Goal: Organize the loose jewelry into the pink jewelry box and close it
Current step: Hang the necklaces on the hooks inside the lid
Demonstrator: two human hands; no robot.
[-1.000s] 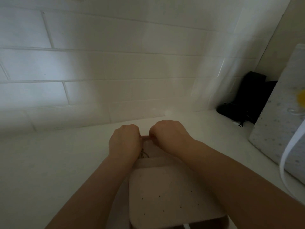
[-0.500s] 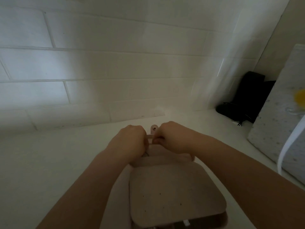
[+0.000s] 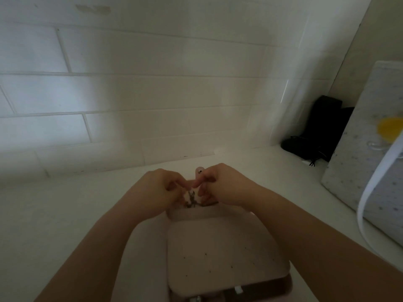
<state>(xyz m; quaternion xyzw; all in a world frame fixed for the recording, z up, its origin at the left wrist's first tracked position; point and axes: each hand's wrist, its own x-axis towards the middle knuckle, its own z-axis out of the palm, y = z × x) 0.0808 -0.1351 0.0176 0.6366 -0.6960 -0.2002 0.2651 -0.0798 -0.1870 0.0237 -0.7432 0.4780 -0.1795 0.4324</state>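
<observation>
Pinching a tangled chain between my left hand and right hand, both grips closed, above the open pink jewelry box mid-surface; tugging could knot it tighter.

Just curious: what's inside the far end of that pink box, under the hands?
Between the left hand and right hand, a dark tangled chain shows in the pink box. The hands cover everything else.

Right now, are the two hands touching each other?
Cannot tell. In the head view the left hand and right hand pinch a small tangle of jewelry between them; the dim fingertips look close, but no plain contact or gap shows.
</observation>
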